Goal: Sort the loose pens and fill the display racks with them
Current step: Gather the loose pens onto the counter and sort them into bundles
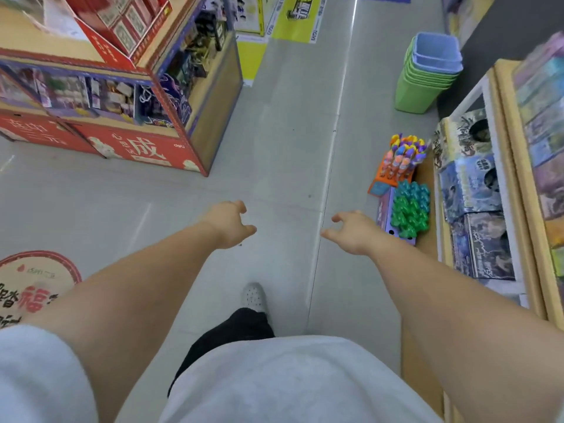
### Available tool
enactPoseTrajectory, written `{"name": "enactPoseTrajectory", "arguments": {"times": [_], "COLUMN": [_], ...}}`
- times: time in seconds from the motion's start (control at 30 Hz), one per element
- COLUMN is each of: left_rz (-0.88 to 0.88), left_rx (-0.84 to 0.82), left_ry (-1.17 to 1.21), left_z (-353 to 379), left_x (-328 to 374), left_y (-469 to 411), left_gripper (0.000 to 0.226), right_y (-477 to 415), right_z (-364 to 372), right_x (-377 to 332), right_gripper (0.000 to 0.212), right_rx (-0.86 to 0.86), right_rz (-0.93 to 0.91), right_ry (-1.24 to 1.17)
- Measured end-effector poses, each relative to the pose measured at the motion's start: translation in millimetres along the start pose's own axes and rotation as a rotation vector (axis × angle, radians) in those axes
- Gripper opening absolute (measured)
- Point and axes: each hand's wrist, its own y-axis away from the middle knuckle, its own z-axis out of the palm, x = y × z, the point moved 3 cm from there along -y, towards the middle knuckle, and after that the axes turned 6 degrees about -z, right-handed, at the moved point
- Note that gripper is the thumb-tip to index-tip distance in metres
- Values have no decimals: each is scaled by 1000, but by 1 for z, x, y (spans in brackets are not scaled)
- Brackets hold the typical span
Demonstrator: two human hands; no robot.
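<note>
Left hand: my left hand (229, 223) reaches out over the floor (274, 132), fingers apart and loosely curled, holding nothing.
Right hand: my right hand (351, 230) is empty too, fingers spread, near the purple rack (385, 215) but not touching it.
Pens: those I can see stand upright in two racks on the floor at the foot of the shelf unit (514, 141). The orange rack (384, 170) sits just behind the purple one. I see no loose pens lying about.
Risk, tipping: both racks look top-heavy, so lifting one by a single edge could spill it.
Risk, feet: they sit at the aisle's edge, and a sideways step with my shoe (253, 297) could kick them.
Risk, sliding: the tile looks smooth and slightly glossy, so a nudged box may skid.
Racks: printed cardboard, boxy, with thin walls that I judge would crush under a hard squeeze.
Toppers: the purple rack's are green, glossy and knobbly, and look like moulded plastic. The orange rack's are little figures in purple, yellow and orange.
Nearby: square tapered plastic baskets (427, 74) are stacked, green with blue on top, and a red cardboard stand (137, 148) is on the left.
</note>
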Motion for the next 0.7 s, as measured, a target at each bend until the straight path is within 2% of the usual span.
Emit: {"name": "enactPoseTrajectory", "arguments": {"times": [0.3, 0.7], "left_rz": [19, 1], "left_rx": [-54, -140], "left_ry": [164, 140], "left_z": [-111, -245], "left_x": [17, 37], "left_y": [-206, -421], "left_gripper": [62, 62], "right_y": [-173, -376], "right_z": [-100, -221], "right_x": [-68, -135], "right_gripper": [66, 64], "right_rx": [-36, -65], "right_rz": [42, 69], "right_ry": [83, -118]}}
